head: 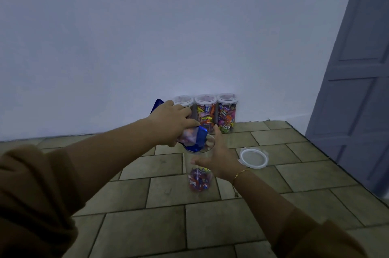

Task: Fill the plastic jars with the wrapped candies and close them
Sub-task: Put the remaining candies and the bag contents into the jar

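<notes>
The left hand [171, 124] grips a blue candy bag [192, 138], fingers curled over its upper side, and holds it tilted with the mouth down over the rim of a clear open jar [199, 165]; the bag's mouth sits at or just inside the jar opening, though the exact contact is blurred; the bag's far end [156, 106] projects behind the wrist. The right hand [219, 159] holds the jar from its right side, thumb raised along the near rim and fingers wrapped round the wall. The jar stands upright on the tiled floor [147, 226]; a shallow layer of wrapped candies [199, 179] lies in its bottom, the upper portion holding none. The jar's lid [253, 157], a clear disc with a white ring, lies flat on the floor just to the right of the right wrist, apart from the jar. Three closed jars [206, 113] stand in a row touching or nearly touching one another against the wall [147, 36], behind the hands; the two on the right are visibly full of mixed coloured candies; the leftmost is partly hidden by the left hand. A thin bracelet [241, 173] circles the right wrist; both forearms emerge from brown sleeves [31, 194]. A panelled door [355, 68] stands at the right.
</notes>
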The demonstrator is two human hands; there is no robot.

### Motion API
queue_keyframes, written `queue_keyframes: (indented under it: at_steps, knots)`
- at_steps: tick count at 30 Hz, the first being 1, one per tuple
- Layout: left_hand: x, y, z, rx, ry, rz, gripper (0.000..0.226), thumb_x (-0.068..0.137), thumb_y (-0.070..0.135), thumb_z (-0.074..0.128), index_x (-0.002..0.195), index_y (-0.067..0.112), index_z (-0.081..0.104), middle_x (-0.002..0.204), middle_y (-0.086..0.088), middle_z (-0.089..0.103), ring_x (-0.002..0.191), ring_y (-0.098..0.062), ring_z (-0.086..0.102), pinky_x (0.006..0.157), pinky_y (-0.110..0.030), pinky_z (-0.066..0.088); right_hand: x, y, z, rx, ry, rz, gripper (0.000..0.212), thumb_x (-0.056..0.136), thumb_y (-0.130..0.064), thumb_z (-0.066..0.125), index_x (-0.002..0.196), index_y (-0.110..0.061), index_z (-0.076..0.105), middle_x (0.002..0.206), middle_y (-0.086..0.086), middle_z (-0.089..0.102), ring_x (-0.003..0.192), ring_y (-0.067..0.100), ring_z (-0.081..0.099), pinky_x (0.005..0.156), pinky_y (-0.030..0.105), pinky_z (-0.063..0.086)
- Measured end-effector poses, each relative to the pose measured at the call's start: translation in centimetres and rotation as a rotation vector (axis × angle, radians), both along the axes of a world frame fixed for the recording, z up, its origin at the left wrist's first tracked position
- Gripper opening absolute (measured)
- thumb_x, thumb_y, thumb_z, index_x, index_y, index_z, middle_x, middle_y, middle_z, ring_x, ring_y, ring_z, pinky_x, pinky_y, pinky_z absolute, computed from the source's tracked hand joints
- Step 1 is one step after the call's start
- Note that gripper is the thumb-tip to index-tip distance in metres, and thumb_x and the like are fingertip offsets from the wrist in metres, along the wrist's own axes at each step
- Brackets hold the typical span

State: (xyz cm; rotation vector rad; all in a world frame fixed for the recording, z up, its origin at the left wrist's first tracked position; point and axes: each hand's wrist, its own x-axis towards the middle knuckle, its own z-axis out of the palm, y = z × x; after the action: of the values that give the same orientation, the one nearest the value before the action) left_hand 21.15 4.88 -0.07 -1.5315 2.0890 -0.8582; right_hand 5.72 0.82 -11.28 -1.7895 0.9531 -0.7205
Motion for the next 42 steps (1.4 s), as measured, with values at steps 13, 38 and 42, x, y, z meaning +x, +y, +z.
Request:
queue_keyframes:
  at_steps: [13,38,42]
  knots:
    - [-0.7,-0.4,-0.3,0.02,-0.019,0.008,0.078,0.083,0.034,0.065,0.146,0.033,0.019,0.142,-0.001,0.038,0.125,-0.023,0.042,0.098,-0.039,0.035,-0.1,0.2,0.6,-0.035,0.078,-0.011,0.123,0.07,-0.023,0.08,0.147,-0.023,-0.016,0.154,0.004,0.025,0.139,0.022,0.028,0.107,0.032,0.031]
    - [-0.3,-1.2,0.1,-0.068,0.01,-0.052,0.064,0.087,0.024,0.061,0.141,0.032,0.028,0.135,0.004,0.047,0.117,-0.022,0.047,0.096,-0.037,0.035,-0.3,0.3,0.8,-0.04,0.064,0.021,0.123,0.07,-0.019,0.081,0.148,-0.022,-0.015,0.155,0.005,0.021,0.121,0.013,0.046,0.105,0.033,0.04]
    - [-0.1,-1.1,0.2,-0.102,0.026,-0.074,0.071,0.086,0.023,0.061,0.143,0.034,0.022,0.132,0.004,0.047,0.114,-0.022,0.047,0.092,-0.035,0.035,-0.2,0.2,0.6,-0.077,0.051,0.023,0.119,0.07,-0.021,0.082,0.149,-0.023,-0.007,0.153,0.004,0.025,0.126,0.014,0.039,0.102,0.029,0.039]
